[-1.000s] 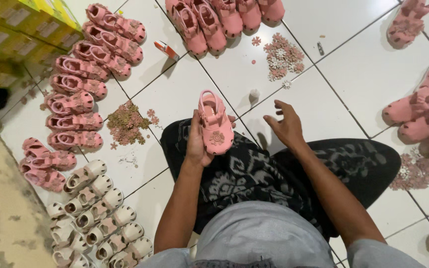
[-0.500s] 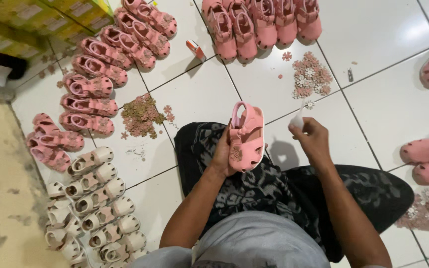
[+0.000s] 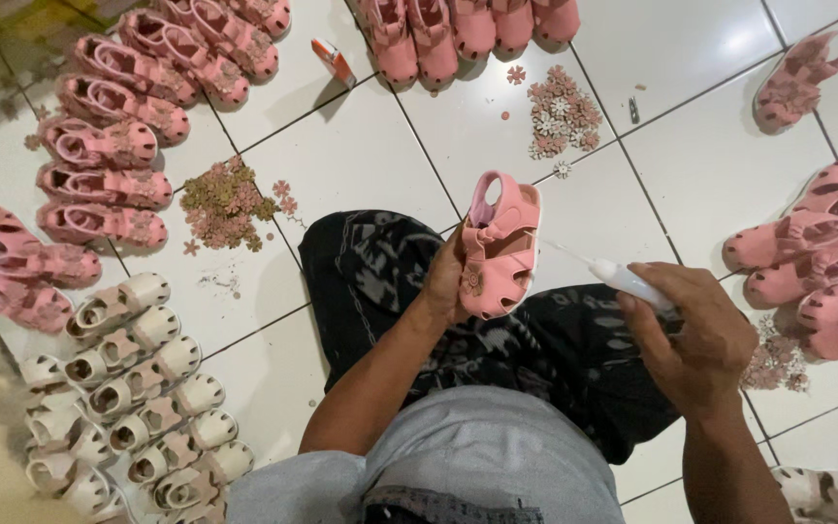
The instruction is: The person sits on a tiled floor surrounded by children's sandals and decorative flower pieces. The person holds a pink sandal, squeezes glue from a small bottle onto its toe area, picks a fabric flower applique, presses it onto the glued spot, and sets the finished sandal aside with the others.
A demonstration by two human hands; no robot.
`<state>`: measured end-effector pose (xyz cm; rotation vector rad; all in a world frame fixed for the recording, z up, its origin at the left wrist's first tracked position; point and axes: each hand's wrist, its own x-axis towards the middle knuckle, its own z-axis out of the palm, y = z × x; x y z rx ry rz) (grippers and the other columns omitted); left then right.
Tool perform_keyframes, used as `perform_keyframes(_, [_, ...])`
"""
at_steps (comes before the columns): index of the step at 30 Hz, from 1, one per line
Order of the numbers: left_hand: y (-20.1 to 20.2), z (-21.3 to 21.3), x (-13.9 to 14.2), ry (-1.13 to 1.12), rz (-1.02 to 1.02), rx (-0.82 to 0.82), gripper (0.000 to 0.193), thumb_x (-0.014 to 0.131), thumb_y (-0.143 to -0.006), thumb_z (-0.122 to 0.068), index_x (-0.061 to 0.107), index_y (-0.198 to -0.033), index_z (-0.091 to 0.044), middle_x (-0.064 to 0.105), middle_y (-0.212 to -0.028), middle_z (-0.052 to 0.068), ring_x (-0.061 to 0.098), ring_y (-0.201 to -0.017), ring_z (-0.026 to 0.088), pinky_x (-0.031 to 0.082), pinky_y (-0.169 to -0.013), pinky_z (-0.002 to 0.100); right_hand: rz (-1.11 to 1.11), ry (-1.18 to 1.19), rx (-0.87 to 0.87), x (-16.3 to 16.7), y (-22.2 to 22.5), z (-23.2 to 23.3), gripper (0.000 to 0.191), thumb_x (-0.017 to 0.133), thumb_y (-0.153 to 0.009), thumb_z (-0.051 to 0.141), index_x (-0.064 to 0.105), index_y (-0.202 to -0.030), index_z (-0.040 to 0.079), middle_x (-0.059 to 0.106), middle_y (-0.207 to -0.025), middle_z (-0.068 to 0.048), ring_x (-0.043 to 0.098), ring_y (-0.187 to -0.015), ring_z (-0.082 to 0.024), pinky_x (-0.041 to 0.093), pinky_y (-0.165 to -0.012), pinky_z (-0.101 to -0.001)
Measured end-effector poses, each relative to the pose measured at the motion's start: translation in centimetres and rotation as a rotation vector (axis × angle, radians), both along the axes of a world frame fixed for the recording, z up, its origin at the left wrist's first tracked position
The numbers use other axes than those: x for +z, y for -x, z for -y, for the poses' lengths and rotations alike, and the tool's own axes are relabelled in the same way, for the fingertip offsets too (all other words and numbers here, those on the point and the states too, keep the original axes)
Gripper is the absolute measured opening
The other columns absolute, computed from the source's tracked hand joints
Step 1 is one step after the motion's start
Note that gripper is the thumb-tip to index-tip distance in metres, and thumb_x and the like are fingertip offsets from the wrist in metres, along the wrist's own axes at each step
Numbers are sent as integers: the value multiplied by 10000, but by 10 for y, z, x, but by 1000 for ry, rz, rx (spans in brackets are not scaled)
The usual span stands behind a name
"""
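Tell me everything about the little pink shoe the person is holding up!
The pink sandal is small, looks like soft rubbery plastic, with cut-out straps, a closed toe and a small flower piece on its front. The left hand holds it from the side, top facing the camera, above the dark patterned lap. The right hand's white tube points toward it.

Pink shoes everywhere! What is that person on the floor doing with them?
A person sits on a white tiled floor. Their left hand holds up one small pink sandal, and their right hand points a little white tube toward it. Rows of pink sandals and cream sandals lie around them, along with small piles of flower-shaped pieces.
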<state>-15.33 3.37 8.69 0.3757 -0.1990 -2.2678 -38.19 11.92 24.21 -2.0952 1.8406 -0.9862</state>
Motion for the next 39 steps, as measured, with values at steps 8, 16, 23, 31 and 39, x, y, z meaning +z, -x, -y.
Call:
perform_keyframes(8, [-12,-1,15,31,127,29,568,532,-1080,-465,490,-1424,-14,661,-1206,133,706,-1009,211,635,-860,380,-112,76,97,10,-23,8,336,854,-923,20,692,-1216,3,725,-1147,-155,734,-997,-231,608,-795,-288])
perform_keyframes(16, [-18,-1,13,4,95,41,468,474,-1117,-381,525,-1374,7,673,-1185,138,710,-1001,207,631,-871,363,-161,69,124,11,-30,14,341,860,-936,29,689,-1230,8,730,-1159,-144,731,-974,-218,605,-803,-279])
perform_keyframes(23, [-20,-3,8,11,51,60,366,521,-1097,-282,534,-1326,2,665,-1161,134,707,-980,209,631,-843,359,-193,64,116,12,-36,16,349,870,-920,42,695,-1221,18,732,-1150,-139,729,-1007,-227,599,-789,-280])
perform_keyframes(31, [-22,-4,7,-11,98,54,412,496,-1102,-339,534,-1337,-2,669,-1165,144,714,-981,211,641,-834,362,-202,80,151,10,-35,16,356,864,-933,35,690,-1243,15,732,-1166,-133,723,-998,-218,599,-793,-277])
perform_keyframes(39, [-22,-5,6,-2,83,52,468,464,-1116,-399,540,-1315,17,674,-1154,156,721,-967,216,646,-815,368,-245,101,155,10,-34,15,326,860,-948,41,694,-1226,8,731,-1161,-132,723,-1014,-217,603,-780,-270])
